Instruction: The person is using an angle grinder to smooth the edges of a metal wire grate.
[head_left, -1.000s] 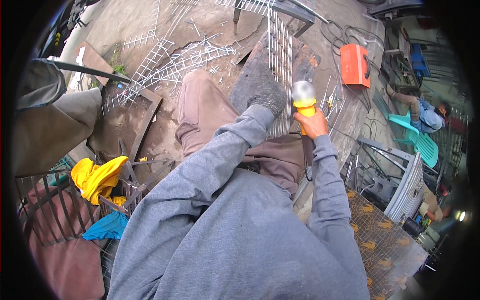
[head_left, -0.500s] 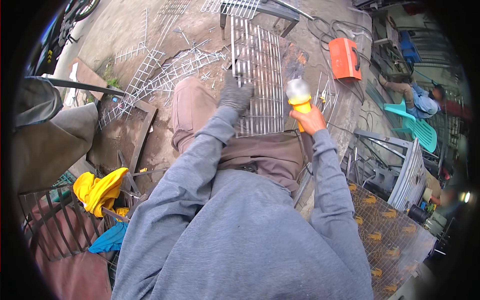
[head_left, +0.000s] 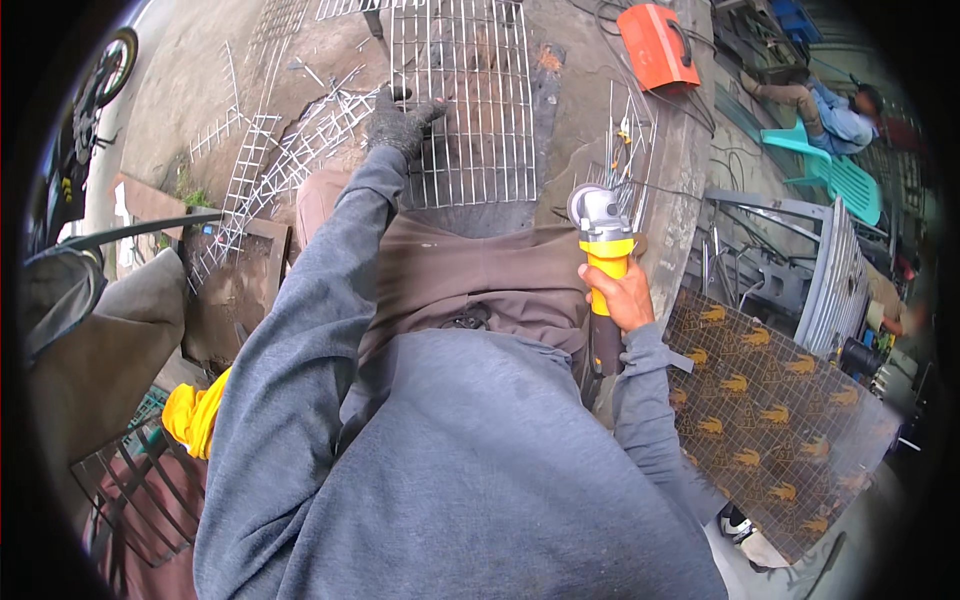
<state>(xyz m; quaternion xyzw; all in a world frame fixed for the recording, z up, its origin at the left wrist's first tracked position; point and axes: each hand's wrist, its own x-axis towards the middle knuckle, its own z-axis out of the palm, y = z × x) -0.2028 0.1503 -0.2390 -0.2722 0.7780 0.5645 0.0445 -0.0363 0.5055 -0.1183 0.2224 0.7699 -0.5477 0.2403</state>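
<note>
Wrapped around a yellow angle grinder, your bare right hand holds the tool by the right side of your lap in the head view, its round metal head pointing toward the far side. Your gloved left hand reaches to the left edge of a wire grid; whether its fingers close on a bar, you cannot tell from here. The grid stretches away just beyond your lap, well apart from the grinder. Narrow wire strips lie scattered on the ground at far left. At far right sits an orange case; farther right, a person in blue is beside a teal chair. Near right lies a patterned board; near left, a yellow cloth.
</note>
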